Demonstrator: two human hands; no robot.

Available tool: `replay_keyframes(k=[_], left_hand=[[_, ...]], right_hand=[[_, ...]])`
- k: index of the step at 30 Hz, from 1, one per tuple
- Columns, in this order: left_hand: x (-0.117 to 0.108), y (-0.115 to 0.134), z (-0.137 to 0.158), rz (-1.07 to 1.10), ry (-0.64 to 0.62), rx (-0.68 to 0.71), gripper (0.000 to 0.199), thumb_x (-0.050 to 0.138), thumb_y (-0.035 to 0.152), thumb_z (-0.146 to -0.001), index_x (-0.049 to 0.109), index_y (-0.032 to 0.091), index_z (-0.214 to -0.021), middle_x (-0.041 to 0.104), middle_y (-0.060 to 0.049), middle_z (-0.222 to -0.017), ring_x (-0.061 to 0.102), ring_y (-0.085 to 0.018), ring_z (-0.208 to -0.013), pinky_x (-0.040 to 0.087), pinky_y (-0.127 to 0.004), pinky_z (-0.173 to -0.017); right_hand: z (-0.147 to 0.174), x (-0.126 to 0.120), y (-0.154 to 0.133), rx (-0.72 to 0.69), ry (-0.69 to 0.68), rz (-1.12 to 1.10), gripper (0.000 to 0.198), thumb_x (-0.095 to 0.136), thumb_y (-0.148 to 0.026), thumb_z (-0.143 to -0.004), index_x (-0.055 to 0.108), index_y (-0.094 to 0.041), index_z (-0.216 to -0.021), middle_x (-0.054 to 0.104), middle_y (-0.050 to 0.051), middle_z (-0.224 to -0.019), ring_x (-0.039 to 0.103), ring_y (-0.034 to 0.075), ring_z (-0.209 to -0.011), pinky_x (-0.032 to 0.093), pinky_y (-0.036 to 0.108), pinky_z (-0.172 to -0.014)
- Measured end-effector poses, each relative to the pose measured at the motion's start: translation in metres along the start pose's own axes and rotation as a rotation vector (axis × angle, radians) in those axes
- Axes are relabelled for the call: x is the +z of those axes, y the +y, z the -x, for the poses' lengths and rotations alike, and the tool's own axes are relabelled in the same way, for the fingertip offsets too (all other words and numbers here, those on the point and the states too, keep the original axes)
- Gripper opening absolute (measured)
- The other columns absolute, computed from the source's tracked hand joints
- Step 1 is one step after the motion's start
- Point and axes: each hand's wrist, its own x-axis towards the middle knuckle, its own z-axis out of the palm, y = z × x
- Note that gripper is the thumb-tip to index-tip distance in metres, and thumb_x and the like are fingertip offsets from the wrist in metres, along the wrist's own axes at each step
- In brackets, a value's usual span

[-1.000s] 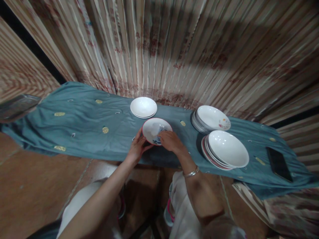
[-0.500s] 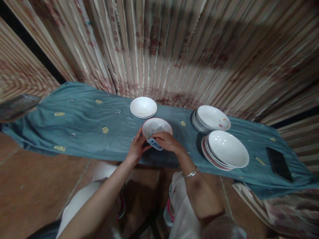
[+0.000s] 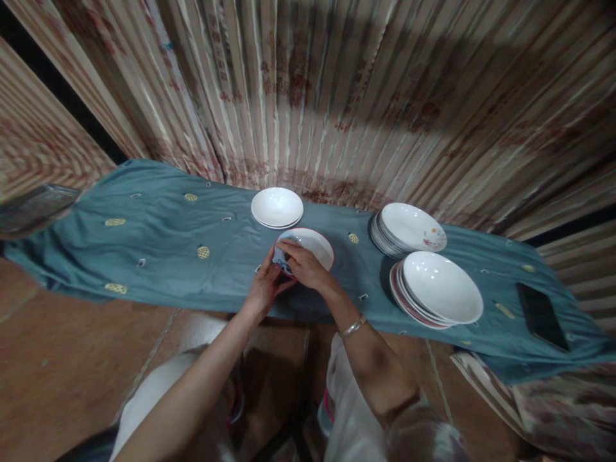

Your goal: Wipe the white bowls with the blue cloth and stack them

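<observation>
A white bowl [image 3: 320,245] with a red rim is tilted a little toward me at the middle of the cloth-covered table. My left hand [image 3: 264,279] grips its left and near side, the fingers partly hidden under the bowl. Inside the bowl, my right hand [image 3: 305,264] presses a blue cloth [image 3: 280,254] against the left inner wall. A bracelet circles my right wrist. Just behind the bowl stand white bowls [image 3: 277,206], stacked one in another.
On the right are a stack of bowls with a flower print [image 3: 409,228] and a nearer stack of larger white bowls [image 3: 443,289]. A black phone [image 3: 543,316] lies at the far right. A clear plastic tray [image 3: 36,205] sits far left. A pleated curtain [image 3: 308,96] hangs behind the table.
My right hand and the blue cloth have moved left and away from me, from the bowl's near rim to its left inner wall. My left hand holds the bowl in the same place.
</observation>
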Motion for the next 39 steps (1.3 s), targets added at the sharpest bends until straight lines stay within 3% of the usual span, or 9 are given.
replay_keyframes(k=[6, 12, 19, 24, 29, 34, 39], left_hand=[[0.002, 0.000, -0.001, -0.002, -0.013, 0.005, 0.062, 0.068, 0.023, -0.083, 0.051, 0.035, -0.141, 0.055, -0.004, -0.145, 0.057, -0.027, -0.127, 0.057, -0.051, -0.093], [0.003, 0.002, 0.002, -0.027, -0.028, -0.005, 0.066, 0.068, 0.025, -0.083, 0.046, 0.035, -0.144, 0.060, -0.004, -0.139, 0.056, -0.027, -0.128, 0.056, -0.050, -0.095], [0.004, 0.003, 0.002, -0.030, -0.040, 0.012, 0.068, 0.074, 0.029, -0.077, 0.050, 0.034, -0.141, 0.064, -0.005, -0.132, 0.056, -0.030, -0.126, 0.056, -0.052, -0.094], [0.005, 0.003, 0.002, -0.039, -0.024, 0.016, 0.067, 0.075, 0.027, -0.077, 0.053, 0.034, -0.139, 0.066, -0.005, -0.126, 0.056, -0.030, -0.125, 0.057, -0.052, -0.092], [0.007, 0.004, 0.002, -0.041, -0.014, 0.012, 0.065, 0.074, 0.026, -0.077, 0.054, 0.034, -0.138, 0.066, -0.006, -0.126, 0.056, -0.031, -0.125, 0.058, -0.052, -0.091], [0.007, 0.004, 0.003, -0.036, -0.021, 0.014, 0.065, 0.074, 0.026, -0.077, 0.053, 0.035, -0.138, 0.061, -0.005, -0.134, 0.058, -0.029, -0.122, 0.058, -0.050, -0.091], [0.006, 0.003, 0.004, -0.031, -0.041, 0.021, 0.068, 0.074, 0.028, -0.077, 0.051, 0.035, -0.140, 0.065, -0.005, -0.127, 0.062, -0.026, -0.115, 0.058, -0.048, -0.091]], right_hand=[[-0.006, 0.000, 0.002, 0.063, 0.020, 0.161, 0.058, 0.038, -0.006, -0.084, 0.049, -0.008, -0.141, 0.042, 0.015, -0.154, 0.039, 0.022, -0.143, 0.029, 0.039, -0.121], [-0.003, -0.012, -0.007, 0.208, -0.004, 0.369, 0.060, 0.035, -0.003, -0.087, 0.041, -0.005, -0.147, 0.032, 0.015, -0.160, 0.032, 0.021, -0.147, 0.031, 0.035, -0.120], [0.009, -0.024, -0.011, 0.275, 0.021, 0.602, 0.050, 0.037, -0.003, -0.089, 0.052, -0.003, -0.137, 0.044, 0.018, -0.152, 0.049, 0.025, -0.133, 0.036, 0.038, -0.115], [0.021, -0.032, -0.015, 0.287, -0.002, 0.601, 0.039, 0.040, -0.004, -0.089, 0.066, -0.004, -0.119, 0.057, 0.022, -0.137, 0.058, 0.028, -0.119, 0.040, 0.042, -0.109], [0.028, -0.033, -0.013, 0.302, -0.057, 0.504, 0.032, 0.046, -0.005, -0.088, 0.071, -0.005, -0.108, 0.066, 0.025, -0.122, 0.060, 0.031, -0.117, 0.041, 0.045, -0.108], [0.033, -0.034, -0.019, 0.260, -0.116, 0.470, 0.030, 0.048, -0.008, -0.090, 0.072, -0.008, -0.107, 0.071, 0.022, -0.114, 0.063, 0.029, -0.114, 0.044, 0.039, -0.103], [0.033, -0.036, -0.027, 0.230, -0.212, 0.423, 0.033, 0.043, -0.012, -0.093, 0.071, -0.012, -0.112, 0.070, 0.015, -0.121, 0.063, 0.026, -0.116, 0.045, 0.037, -0.101]])
